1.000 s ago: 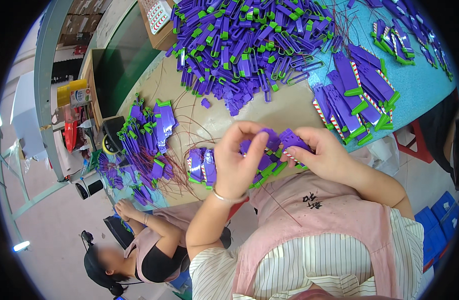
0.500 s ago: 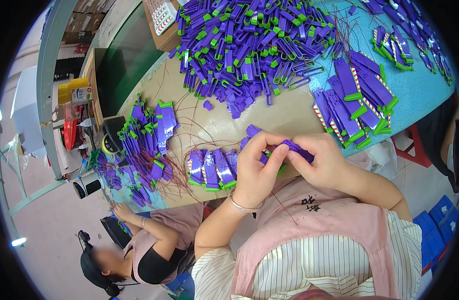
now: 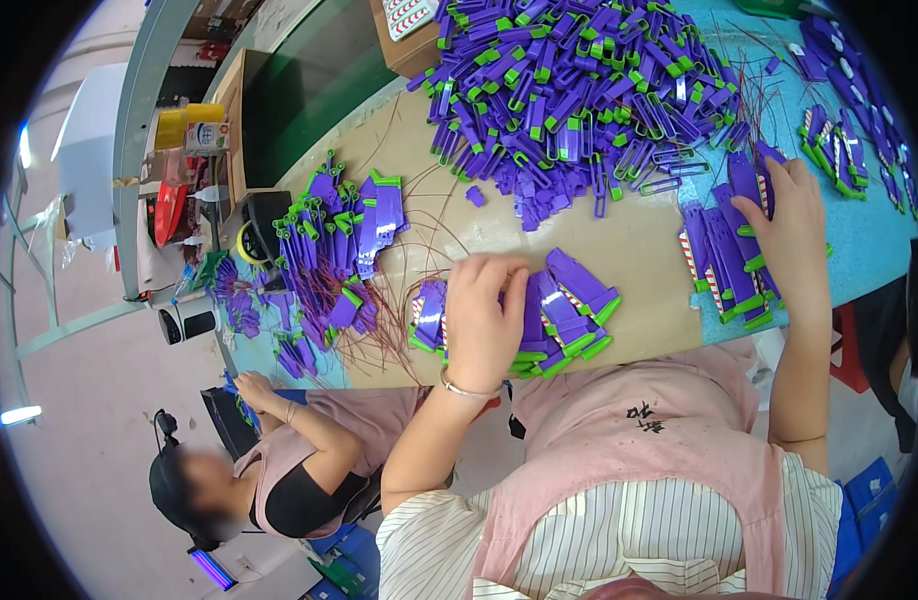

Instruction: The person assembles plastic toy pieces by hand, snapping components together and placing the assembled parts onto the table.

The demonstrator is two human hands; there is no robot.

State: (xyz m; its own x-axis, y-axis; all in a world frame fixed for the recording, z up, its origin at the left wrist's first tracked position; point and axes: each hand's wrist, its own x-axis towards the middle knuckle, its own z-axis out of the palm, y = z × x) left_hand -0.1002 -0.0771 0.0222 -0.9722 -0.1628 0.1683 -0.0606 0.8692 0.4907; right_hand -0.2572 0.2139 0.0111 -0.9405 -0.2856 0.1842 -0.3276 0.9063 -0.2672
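My left hand [image 3: 484, 312] hangs over a front row of flat purple plastic pieces with green ends [image 3: 571, 305]. Its fingers curl loosely with the thumb apart from them, and nothing shows between them. My right hand [image 3: 794, 225] reaches to the right-hand group of purple pieces with green ends and red-and-white striped edges [image 3: 721, 240]. Thumb and fingers close round one purple piece [image 3: 745, 180] at the top of that group; part of it is hidden by the hand.
A large heap of purple and green clips [image 3: 579, 80] covers the table's far middle. Small purple parts with thin dark-red wires [image 3: 329, 240] lie to the left. A cardboard box [image 3: 406, 45] stands behind. At the far left sits a co-worker [image 3: 309, 450]; more pieces [image 3: 836, 150] lie far right.
Both hands were together on a purple piece; now they are apart. My right hand has moved to the right-hand group, my left stays over the front row. The whole view has shifted.
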